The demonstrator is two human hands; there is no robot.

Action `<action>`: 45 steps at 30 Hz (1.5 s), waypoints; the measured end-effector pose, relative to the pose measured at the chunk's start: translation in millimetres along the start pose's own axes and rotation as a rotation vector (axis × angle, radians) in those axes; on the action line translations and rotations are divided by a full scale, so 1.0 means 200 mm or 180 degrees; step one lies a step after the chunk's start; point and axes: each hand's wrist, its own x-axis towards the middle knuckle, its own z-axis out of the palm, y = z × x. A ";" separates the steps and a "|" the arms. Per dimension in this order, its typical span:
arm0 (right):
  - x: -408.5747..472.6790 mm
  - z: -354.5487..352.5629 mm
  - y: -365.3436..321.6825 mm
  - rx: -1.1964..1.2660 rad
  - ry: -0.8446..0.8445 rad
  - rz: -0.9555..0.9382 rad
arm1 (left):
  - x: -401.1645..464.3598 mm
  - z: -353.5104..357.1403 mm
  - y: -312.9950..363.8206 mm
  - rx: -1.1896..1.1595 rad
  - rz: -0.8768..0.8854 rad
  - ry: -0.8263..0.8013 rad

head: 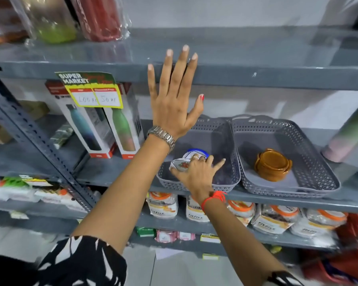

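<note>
My left hand (174, 93) is raised with straight, spread fingers, its fingertips over the front edge of the upper grey shelf (277, 76). My right hand (196, 172) reaches into the left grey perforated basket (225, 182) and pinches a small white dish with a flower pattern (181, 164). Right behind it lies a white dish with a blue rim (196, 152), partly hidden by my fingers. The right grey basket (318, 176) holds a stack of small brown clay dishes (272, 165).
Boxed bottles (103, 131) stand left of the baskets under a yellow price label (91, 91). Wrapped bottles (74, 19) stand on the top shelf. A pastel bottle (347, 133) leans at the right. Bagged goods (277, 221) fill the shelf below. A slotted steel brace (35, 137) runs diagonally at the left.
</note>
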 end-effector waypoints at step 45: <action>0.25 -0.06 0.25 0.4835 -0.1121 0.2134 | -0.56 0.24 0.11 -0.2418 -0.3681 -0.3927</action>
